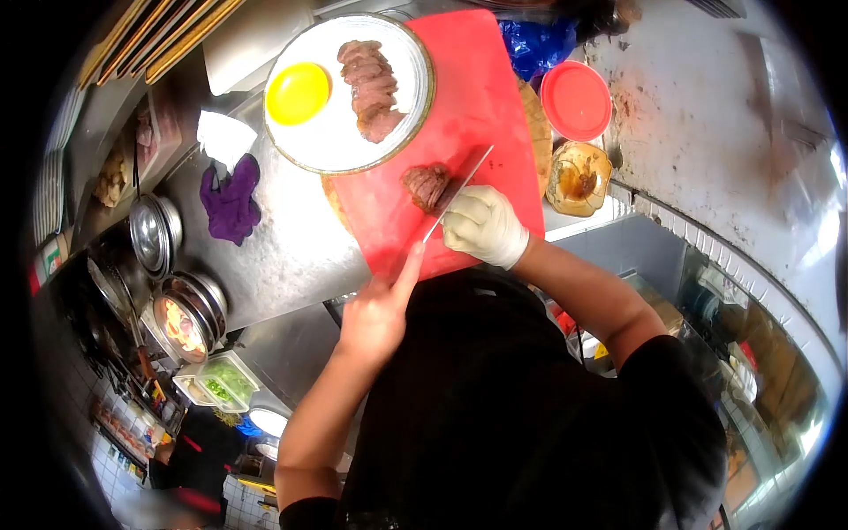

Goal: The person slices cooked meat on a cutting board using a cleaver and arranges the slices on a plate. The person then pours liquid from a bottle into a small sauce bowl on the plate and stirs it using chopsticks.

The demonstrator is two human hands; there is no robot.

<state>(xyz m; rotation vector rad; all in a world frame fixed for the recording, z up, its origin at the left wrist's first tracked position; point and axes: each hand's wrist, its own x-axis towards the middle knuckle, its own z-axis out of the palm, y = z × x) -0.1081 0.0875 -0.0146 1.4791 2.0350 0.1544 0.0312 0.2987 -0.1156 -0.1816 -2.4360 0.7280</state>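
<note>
Red and flat, a cutting board lies on the grey metal surface, carrying a brown-and-pink piece of cooked meat. The bare left hand has its fingers closed on the handle end of a long steel knife — index finger stretched toward the blade. The meat lies beyond that fingertip, across the blade from the white-gloved right hand, whose fingers curl beside the steel — whether they grip anything, I cannot tell.
</note>
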